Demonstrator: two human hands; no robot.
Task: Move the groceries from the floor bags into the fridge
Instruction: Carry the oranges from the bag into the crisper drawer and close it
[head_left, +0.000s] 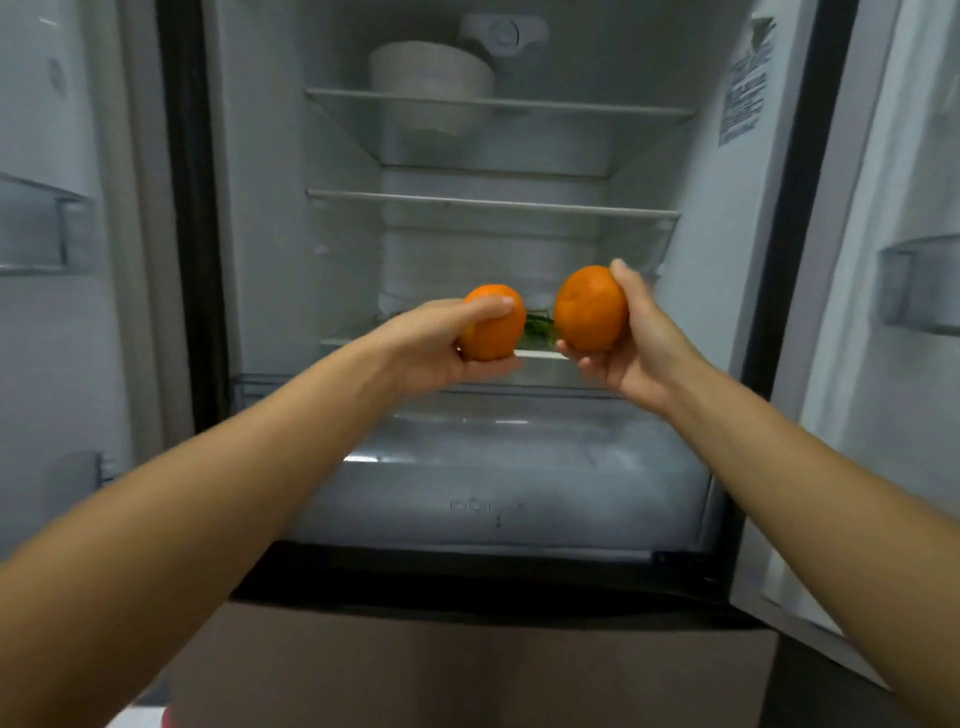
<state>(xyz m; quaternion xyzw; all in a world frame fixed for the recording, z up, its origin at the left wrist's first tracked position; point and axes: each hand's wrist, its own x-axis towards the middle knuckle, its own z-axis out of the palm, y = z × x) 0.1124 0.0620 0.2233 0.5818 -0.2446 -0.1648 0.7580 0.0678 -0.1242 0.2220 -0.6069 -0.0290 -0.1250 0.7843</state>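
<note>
The fridge stands open in front of me, its lowest glass shelf at hand height. My left hand grips an orange from the left side, thumb across its top. My right hand holds a second, slightly larger orange from the right, fingers curled under and behind it. Both oranges hover just in front of and above the lowest shelf, a small gap between them. Something green and leafy lies on that shelf behind the oranges, mostly hidden.
A white bowl stands on the top glass shelf. The middle shelf holds nothing visible. A clear crisper drawer sits below. Door bins flank me on the left door and right door.
</note>
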